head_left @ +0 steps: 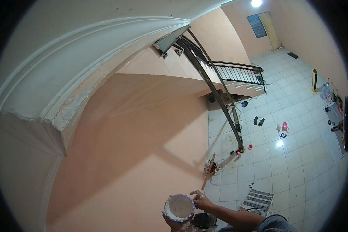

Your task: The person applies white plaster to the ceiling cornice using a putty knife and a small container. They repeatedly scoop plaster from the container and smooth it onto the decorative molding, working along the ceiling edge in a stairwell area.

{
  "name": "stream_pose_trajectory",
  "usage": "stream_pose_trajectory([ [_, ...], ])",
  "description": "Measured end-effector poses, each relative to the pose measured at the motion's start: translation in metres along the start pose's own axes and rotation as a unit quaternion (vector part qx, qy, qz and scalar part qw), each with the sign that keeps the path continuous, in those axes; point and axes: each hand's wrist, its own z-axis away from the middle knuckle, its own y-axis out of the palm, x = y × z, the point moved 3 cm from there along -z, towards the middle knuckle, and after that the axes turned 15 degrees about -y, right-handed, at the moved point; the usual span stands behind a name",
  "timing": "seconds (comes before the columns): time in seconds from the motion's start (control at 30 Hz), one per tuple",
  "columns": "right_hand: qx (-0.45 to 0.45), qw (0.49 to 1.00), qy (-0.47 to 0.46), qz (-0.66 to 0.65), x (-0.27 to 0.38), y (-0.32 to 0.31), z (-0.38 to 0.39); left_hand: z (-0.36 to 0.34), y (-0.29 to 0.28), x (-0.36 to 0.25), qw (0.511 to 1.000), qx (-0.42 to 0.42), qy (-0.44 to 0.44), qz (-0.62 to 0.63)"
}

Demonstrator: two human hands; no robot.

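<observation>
A round tub (180,207) with a bluish rim and pale paste inside is at the bottom centre, its open top facing up. My left hand (174,224) is wrapped round its lower left side and supports it from below. Beside the tub's right rim is my right hand (201,200), its forearm coming in from the lower right. Its index finger stretches out to the left with the others bent, and I see nothing held in it. Whether it touches the rim is hard to make out. The paste is smeared on the tub's inner wall.
Far below lies a white tiled floor (266,162). A striped metal platform or step (259,200) is at the lower right. A dark steel post (216,92) slants beside a staircase railing (239,73). A peach wall (135,154) and rough-edged ceiling moulding (77,89) are to the left. Black slippers (258,121) lie on the floor.
</observation>
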Motion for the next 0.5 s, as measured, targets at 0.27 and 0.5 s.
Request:
stream_pose_trajectory([
  [0.27, 0.002, 0.997, 0.073, -0.021, -0.015, -0.009, 0.005, -0.015, -0.034, 0.013, 0.998, -0.031, -0.039, 0.047],
  [0.5, -0.041, 0.996, -0.037, -0.07, -0.023, -0.026, -0.027, -0.007, -0.032, 0.008, 0.997, -0.06, -0.02, 0.043],
])
